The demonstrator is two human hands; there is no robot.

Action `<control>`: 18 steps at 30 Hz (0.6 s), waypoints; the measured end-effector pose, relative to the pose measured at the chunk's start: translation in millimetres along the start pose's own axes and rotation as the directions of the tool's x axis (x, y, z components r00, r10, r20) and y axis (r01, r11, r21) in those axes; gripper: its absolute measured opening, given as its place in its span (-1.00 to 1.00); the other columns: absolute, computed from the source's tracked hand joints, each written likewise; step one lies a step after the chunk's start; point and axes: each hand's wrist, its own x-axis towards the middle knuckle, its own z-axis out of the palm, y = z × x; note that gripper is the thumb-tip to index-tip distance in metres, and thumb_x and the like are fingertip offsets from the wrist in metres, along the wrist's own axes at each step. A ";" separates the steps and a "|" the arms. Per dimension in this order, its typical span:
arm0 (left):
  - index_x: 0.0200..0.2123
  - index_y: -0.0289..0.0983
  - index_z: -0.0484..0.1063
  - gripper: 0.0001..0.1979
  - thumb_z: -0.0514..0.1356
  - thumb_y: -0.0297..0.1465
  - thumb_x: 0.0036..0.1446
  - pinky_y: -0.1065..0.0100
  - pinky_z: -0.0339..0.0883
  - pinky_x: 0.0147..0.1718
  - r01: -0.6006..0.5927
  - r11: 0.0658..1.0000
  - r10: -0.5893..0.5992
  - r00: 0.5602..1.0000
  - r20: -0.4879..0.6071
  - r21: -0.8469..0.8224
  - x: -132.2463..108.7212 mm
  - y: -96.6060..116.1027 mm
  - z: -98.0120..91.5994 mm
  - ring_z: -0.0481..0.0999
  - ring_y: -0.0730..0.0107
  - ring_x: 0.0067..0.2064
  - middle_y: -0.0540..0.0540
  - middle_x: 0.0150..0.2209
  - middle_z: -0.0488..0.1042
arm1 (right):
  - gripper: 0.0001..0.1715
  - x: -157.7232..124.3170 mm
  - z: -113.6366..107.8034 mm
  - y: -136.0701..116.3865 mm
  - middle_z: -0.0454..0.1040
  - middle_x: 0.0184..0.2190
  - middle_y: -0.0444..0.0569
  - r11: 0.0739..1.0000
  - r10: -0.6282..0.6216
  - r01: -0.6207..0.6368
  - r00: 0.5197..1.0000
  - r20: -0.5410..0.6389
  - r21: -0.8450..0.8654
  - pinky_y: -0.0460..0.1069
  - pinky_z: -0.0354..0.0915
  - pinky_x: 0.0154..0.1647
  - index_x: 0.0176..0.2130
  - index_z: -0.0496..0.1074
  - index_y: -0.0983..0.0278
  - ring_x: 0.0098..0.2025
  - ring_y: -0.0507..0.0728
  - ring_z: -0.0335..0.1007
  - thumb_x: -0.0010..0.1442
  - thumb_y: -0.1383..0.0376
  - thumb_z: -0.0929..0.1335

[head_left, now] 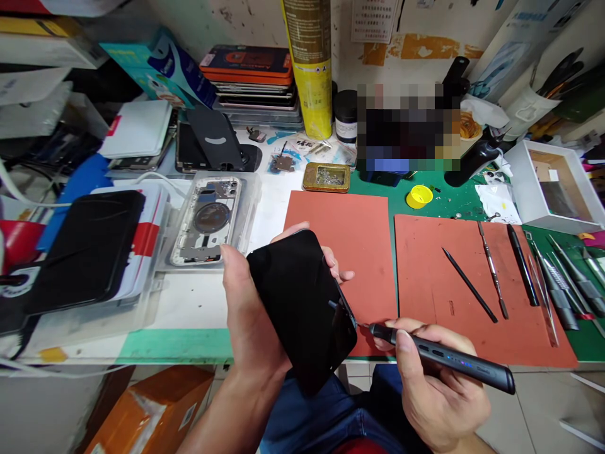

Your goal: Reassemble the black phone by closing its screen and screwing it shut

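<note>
My left hand (255,315) is wrapped round a black smartphone (302,296), its dark glass face turned up towards me and tilted. The thumb lies along the near left edge and fingertips show past the far right edge. In my right hand (435,378) is a black pen-shaped electric screwdriver (454,359) with small lit dots on its barrel. Its thin tip points left and meets, or nearly meets, the phone's lower right edge; exact contact is too small to tell. Beneath them lies a reddish-brown mat (340,221).
On the second mat (425,265) lie a black stick (467,284), a metal spudger (492,268) and tweezers (543,296). To the left are an opened phone housing (208,221) in a clear tray and another black phone (89,246). A yellow can (312,101) stands behind.
</note>
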 end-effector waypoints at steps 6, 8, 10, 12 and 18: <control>0.02 -0.20 0.63 -0.18 -0.15 0.31 0.47 0.01 0.72 -0.18 -0.003 1.000 0.003 1.000 -0.006 -0.011 0.8 -0.1 0.8 0.73 0.02 -0.27 -0.24 -0.30 0.68 | -0.68 0.1 -0.5 1.0 0.78 -0.14 -0.05 1.000 0.001 -0.001 1.000 0.001 0.031 -0.01 0.80 -0.22 0.01 0.52 0.26 -0.27 0.18 0.84 0.35 0.56 0.52; 0.02 -0.20 0.63 -0.17 -0.15 0.32 0.46 0.00 0.72 -0.15 -0.006 1.000 0.006 1.000 -0.001 -0.007 1.4 -0.6 1.0 0.73 0.02 -0.27 -0.24 -0.29 0.68 | -0.67 0.5 0.0 0.6 0.78 -0.15 -0.06 0.999 -0.003 0.003 1.000 -0.005 0.038 -0.03 0.79 -0.23 0.00 0.53 0.26 -0.28 0.17 0.84 0.35 0.57 0.52; 0.02 -0.19 0.64 -0.18 -0.13 0.32 0.46 0.01 0.71 -0.17 -0.008 1.000 0.008 1.000 0.004 0.003 1.4 -0.9 0.9 0.73 0.01 -0.27 -0.24 -0.29 0.68 | -0.68 0.5 0.5 0.0 0.78 -0.16 -0.06 0.999 -0.004 0.005 1.000 -0.012 0.040 -0.02 0.79 -0.24 -0.01 0.53 0.26 -0.30 0.16 0.83 0.34 0.56 0.52; 0.01 -0.19 0.64 -0.20 -0.10 0.32 0.46 0.03 0.71 -0.21 -0.006 1.000 0.006 1.000 0.005 0.006 1.0 -1.0 0.6 0.74 0.00 -0.27 -0.23 -0.30 0.68 | -0.71 -0.1 0.8 -0.5 0.78 -0.17 -0.06 0.999 0.007 -0.006 1.000 -0.025 0.040 -0.01 0.79 -0.26 -0.03 0.53 0.26 -0.33 0.16 0.82 0.35 0.55 0.52; 0.03 -0.20 0.63 -0.17 -0.15 0.32 0.46 0.05 0.70 -0.23 -0.003 1.000 0.003 1.000 0.000 0.001 0.1 -0.6 -0.4 0.73 0.01 -0.28 -0.24 -0.30 0.67 | -0.72 -1.1 0.5 -1.4 0.78 -0.17 -0.05 1.000 -0.003 0.003 1.000 -0.031 0.010 0.01 0.79 -0.30 -0.02 0.51 0.26 -0.34 0.17 0.82 0.37 0.54 0.52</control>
